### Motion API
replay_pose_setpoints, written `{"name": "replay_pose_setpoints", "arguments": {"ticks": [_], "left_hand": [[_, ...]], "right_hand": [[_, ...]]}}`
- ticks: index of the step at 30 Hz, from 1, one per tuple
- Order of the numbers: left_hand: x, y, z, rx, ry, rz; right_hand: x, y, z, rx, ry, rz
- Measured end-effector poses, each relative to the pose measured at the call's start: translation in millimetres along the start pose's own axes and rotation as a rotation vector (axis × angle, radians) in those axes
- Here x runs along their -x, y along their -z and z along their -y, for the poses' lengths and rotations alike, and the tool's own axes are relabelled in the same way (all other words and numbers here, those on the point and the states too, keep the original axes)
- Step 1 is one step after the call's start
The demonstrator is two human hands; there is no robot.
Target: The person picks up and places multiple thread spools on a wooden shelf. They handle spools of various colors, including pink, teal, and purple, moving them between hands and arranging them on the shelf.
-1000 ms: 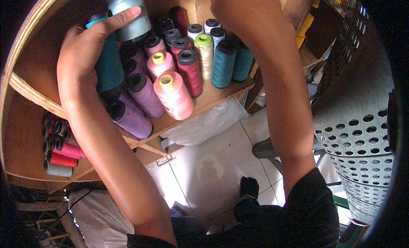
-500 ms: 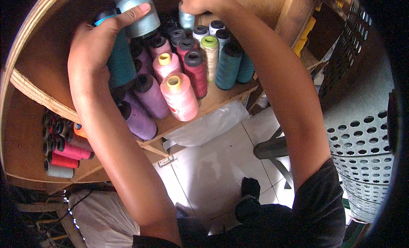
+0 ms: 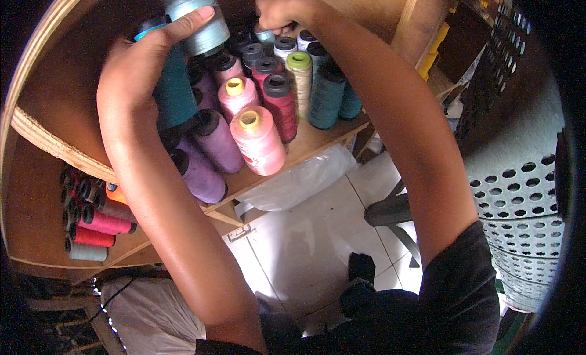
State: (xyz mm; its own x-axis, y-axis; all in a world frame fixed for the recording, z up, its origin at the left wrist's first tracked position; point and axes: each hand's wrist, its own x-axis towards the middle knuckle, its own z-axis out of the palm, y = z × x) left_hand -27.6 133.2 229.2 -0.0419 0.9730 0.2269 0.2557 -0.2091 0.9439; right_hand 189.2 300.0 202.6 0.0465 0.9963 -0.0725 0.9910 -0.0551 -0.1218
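Observation:
My left hand (image 3: 137,65) is closed around a teal thread cone (image 3: 173,86) and a light blue thread cone (image 3: 200,25), its thumb lying across the pale one. Both are raised at the shelf's left side. At the back of the shelf, my right hand (image 3: 284,12) has its fingers curled at the top of a small light blue thread spool (image 3: 264,35), which is mostly hidden behind other spools. Beside that spool are white-thread spools (image 3: 285,47) and a cream cone with a green top (image 3: 299,77). Pink cones (image 3: 257,144), a crimson cone (image 3: 281,111) and purple cones (image 3: 218,141) stand nearer.
The wooden shelf (image 3: 317,142) has a raw front edge, with clear plastic wrapping (image 3: 299,178) beneath it. Red, pink and grey spools (image 3: 107,220) lie in a lower left compartment. Perforated grey baskets (image 3: 519,233) stand at the right, above the tiled floor (image 3: 305,245).
My right hand has brought the small light blue spool lower, down among the back spools. My left hand keeps its two cones in nearly the same place.

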Motion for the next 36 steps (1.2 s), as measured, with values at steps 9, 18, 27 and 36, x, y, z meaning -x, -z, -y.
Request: {"name": "replay_pose_setpoints", "arguments": {"ticks": [9, 18, 27, 36], "left_hand": [[-14.2, 4.2, 9.6, -0.008, -0.066, -0.007], [-0.1, 0.2, 1.2, 0.016, -0.161, -0.012], [-8.0, 4.1, 5.1, -0.006, -0.106, -0.019], [-14.1, -0.8, 1.4, 0.064, -0.065, 0.051]], "right_hand": [[5.7, -14.1, -17.6, 0.112, 0.302, -0.276], [4.1, -11.3, -27.7, 0.09, 0.308, -0.272], [3.0, -7.2, -54.1, 0.077, 0.278, -0.297], [132.2, 30.4, -44.8, 0.176, 0.138, -0.443]]}}
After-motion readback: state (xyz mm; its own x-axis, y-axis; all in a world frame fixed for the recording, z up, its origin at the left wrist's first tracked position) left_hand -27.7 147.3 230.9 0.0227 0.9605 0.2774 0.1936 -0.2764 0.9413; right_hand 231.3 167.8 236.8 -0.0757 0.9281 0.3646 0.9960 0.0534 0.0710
